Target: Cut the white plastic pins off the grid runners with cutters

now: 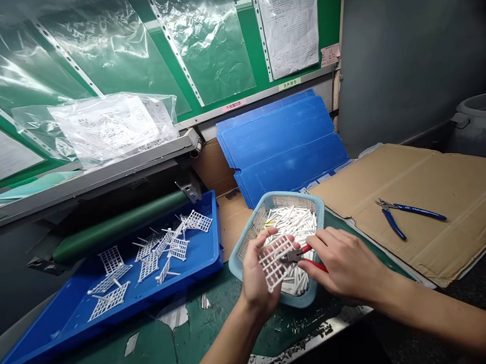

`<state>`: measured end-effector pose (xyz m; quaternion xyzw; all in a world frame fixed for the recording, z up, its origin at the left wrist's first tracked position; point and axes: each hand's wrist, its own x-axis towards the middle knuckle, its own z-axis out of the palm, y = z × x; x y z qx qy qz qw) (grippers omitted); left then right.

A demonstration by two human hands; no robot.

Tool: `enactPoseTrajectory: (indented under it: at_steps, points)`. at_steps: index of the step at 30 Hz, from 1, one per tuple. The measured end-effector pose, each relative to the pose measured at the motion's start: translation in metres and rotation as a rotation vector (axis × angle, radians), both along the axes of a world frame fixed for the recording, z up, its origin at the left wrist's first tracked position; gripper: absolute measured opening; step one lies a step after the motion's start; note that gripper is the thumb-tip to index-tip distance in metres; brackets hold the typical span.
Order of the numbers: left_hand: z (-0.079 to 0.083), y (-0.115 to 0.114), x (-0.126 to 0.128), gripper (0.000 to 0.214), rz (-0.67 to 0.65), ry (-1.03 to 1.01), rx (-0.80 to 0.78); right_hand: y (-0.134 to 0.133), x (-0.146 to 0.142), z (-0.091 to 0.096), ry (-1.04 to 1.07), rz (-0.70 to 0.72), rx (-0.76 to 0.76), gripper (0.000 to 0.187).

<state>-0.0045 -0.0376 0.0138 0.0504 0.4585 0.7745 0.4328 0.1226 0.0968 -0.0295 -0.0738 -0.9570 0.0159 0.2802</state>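
Left hand: the left hand [256,272] is curled closed, its fingers wrapped around a white plastic lattice [272,263], which it holds up just above the basket.

Right hand: the right hand [345,263] is closed around the grips of red-handled steel side cutters [294,256], and their tips rest at the lattice's edge.

Technique: the cutter tips appear well placed, close against the lattice, with the left hand bracing it nearby. Holding the piece over the basket seems the sensible position.

Basket: a pale blue plastic basket [291,197] sits beneath both hands, heaped with small white plastic pegs [296,225].

Left of the basket: a shallow bright blue plastic tray [217,230] holds more white lattices [190,222], lying in a loose scatter.

Right of the basket: blue-handled metal side cutters [411,213] lie on a flat brown cardboard sheet [434,180].

Edges and room: the worn green worktop [216,321] stretches in front of the basket, ending at a chipped front edge. The tray and cardboard sit close on either side, so sideways room is narrow.
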Motion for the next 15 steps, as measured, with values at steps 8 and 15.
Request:
enactPoseTrajectory:
  at_steps: [8,15]
  points:
    - [0.013,-0.033,0.004,0.065,-0.923,-0.205,-0.163,0.030,-0.014,0.030,0.253,0.698,0.457,0.058]
    - [0.002,-0.034,0.001,0.045,-0.538,-0.086,-0.188,0.021,-0.011,0.008,0.055,0.450,0.282,0.063]
